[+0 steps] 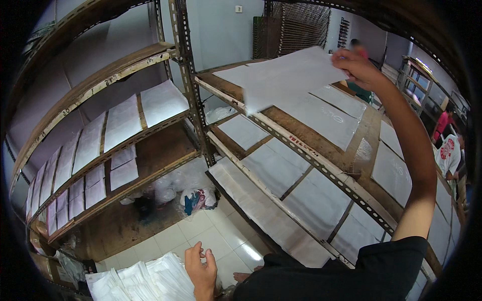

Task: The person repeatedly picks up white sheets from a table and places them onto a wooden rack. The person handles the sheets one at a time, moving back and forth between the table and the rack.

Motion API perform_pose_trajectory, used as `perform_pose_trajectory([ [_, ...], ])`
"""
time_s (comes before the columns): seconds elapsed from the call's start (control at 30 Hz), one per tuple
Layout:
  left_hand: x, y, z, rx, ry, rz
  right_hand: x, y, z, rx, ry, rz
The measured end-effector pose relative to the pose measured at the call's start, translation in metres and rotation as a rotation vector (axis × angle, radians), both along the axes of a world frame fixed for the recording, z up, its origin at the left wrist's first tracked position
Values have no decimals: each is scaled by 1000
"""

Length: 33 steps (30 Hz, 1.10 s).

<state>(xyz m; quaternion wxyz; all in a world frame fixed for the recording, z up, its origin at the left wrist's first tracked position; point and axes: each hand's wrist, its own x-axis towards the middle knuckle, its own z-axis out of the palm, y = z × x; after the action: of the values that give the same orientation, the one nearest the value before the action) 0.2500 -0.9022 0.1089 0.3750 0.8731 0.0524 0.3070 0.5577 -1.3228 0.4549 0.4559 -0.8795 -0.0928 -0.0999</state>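
My right hand (357,69) is stretched out over the upper shelf, its fingers closed on the right corner of a thin white sheet (288,75). Slightly blurred, the sheet hangs tilted above the shelf, with its near corner drooping past the shelf's front edge. Whether it is paper or cloth I cannot make out. Low in the picture, my left hand (202,271) is raised with fingers loosely bent and apart, and nothing shows in it. Beside it on the left lies a thick pile of white folded sheets (143,278).
More white sheets (321,120) lie flat on the brown upper shelf and on the lower shelf (281,165). Another rack on the left carries rows of sheets (120,123). A perforated metal post (188,65) stands between racks. Plastic bags (170,185) sit underneath. People (444,123) are at the far right.
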Motion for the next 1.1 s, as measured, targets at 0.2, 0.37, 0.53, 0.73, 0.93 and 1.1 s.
perform_pose_trajectory([
  [0.2, 0, -30, -22, -64, 48, -53, 31, -133, -51, 65, 1, -217],
  [0.37, -4, -46, -24, -13, 71, -76, 33, -157, -94, 85, 113, -316],
  [0.53, -14, -58, -33, -32, 83, -71, 31, -165, -104, 40, 186, -311],
  [0.73, -28, -65, -36, -16, 121, -31, 30, -172, -103, -37, 228, -229],
  [0.93, -36, -69, -37, -5, 148, 8, 31, -163, -93, -408, 266, -249],
  [1.1, -58, -54, -36, 26, 120, 76, 32, -162, -65, -831, -136, -53],
])
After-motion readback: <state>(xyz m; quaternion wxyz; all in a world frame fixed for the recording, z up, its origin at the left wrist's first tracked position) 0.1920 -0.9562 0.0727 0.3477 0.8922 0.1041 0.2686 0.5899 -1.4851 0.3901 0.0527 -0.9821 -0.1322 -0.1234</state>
